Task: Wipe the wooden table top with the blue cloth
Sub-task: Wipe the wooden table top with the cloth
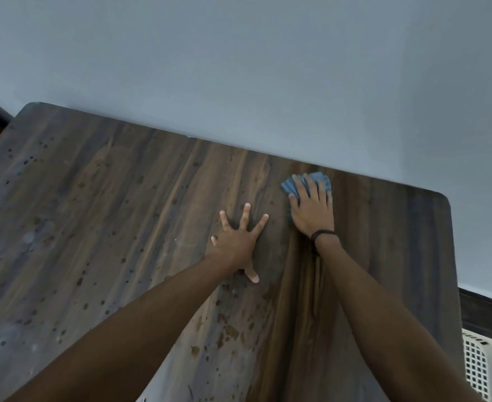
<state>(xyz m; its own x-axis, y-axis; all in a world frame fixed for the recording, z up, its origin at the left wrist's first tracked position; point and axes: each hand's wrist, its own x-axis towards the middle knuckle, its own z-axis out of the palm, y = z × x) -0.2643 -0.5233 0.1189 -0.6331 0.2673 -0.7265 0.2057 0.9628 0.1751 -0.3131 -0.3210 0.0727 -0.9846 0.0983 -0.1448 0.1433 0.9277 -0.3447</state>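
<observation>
The right hand (311,211) lies flat on the blue cloth (292,185). Its fingers are straight and a little apart, and they press the cloth down without closing around it. The cloth is bunched under the fingers on the far part of the table (94,198), right of the middle and near the wall (268,68). The left hand (237,242) is spread wide on the bare wood just beside it, a little nearer and to the left, palm down, and holds nothing.

Because the cloth is only pressed and not gripped, I think a fast stroke could let it slip out or roll up under the palm, so that skin rubs the wood. The cloth is small for such a table. If the brown spots (230,332) are sticky, it may only smear them. A push farther away would bring the fingertips against the wall. The left hand also stands in the way of a stroke to the left.

The wood is dark, with long grain lines running from near to far, and has rounded corners. The strip under the right arm looks darker and more even. The left and near parts are greyish with many spots. The wall is plain blue-grey and meets the far edge. A white lattice basket (482,369) stands by the near right corner.
</observation>
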